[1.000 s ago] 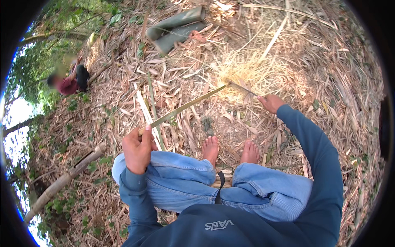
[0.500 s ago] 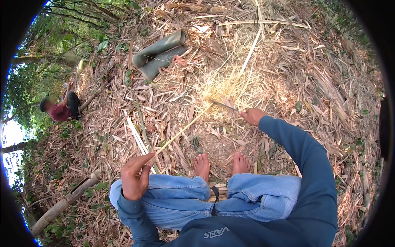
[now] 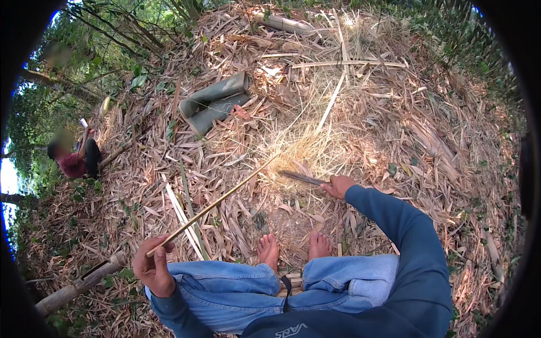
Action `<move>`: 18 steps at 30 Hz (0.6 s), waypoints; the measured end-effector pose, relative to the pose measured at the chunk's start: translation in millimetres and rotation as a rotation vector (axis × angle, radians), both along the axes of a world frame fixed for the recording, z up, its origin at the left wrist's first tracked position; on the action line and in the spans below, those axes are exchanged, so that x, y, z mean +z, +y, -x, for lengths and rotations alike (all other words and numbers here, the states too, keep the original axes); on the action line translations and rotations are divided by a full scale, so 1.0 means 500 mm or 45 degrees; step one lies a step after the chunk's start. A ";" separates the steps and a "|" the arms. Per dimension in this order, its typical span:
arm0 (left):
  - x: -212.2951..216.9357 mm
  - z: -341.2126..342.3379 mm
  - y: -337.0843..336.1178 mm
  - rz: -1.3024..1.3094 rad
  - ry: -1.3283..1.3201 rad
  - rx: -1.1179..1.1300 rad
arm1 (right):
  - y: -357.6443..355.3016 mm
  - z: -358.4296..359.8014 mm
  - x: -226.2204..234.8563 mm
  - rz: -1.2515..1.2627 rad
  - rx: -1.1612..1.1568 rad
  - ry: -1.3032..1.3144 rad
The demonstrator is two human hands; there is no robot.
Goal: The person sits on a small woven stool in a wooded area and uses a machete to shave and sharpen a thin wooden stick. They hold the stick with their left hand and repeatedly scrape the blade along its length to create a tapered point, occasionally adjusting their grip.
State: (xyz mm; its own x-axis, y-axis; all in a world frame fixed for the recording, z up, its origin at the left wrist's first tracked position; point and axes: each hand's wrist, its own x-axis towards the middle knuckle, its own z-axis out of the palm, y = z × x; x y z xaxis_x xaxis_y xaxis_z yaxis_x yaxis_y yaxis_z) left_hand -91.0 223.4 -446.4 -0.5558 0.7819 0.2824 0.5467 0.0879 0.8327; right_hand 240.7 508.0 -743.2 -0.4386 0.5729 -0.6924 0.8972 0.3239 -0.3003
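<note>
My left hand (image 3: 153, 266) pinched the thin bamboo strip (image 3: 217, 205) at its near end; light, springy, I judged. Right hand (image 3: 337, 186) gripped the knife (image 3: 303, 178).

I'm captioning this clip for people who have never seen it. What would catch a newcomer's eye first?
First, the long thin bamboo strip, slanting up from the left hand at lower left toward the bright pile of pale shavings at centre. Next, the dark knife in the right hand, and the bare feet between them. Further up left lie green rubber boots.
</note>
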 end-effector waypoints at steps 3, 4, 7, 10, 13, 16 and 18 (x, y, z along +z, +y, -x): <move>-0.011 0.009 -0.003 -0.166 -0.024 0.065 | -0.032 0.006 0.010 -0.636 0.147 0.433; -0.008 0.008 -0.001 -0.171 0.007 0.072 | -0.040 0.032 0.025 -0.630 0.179 0.646; -0.005 0.000 0.001 -0.192 -0.002 0.107 | -0.098 0.137 0.102 -0.770 0.343 1.152; -0.007 0.010 0.008 -0.255 -0.161 0.150 | -0.121 0.152 0.059 -0.653 0.453 1.142; 0.006 0.023 0.005 -0.262 -0.237 0.193 | -0.109 0.144 0.118 0.047 0.513 0.837; 0.007 0.033 0.013 -0.175 -0.191 0.154 | -0.100 0.080 0.078 0.007 0.246 0.948; 0.028 0.041 -0.004 -0.045 0.000 0.104 | -0.088 0.032 0.040 0.051 0.062 0.820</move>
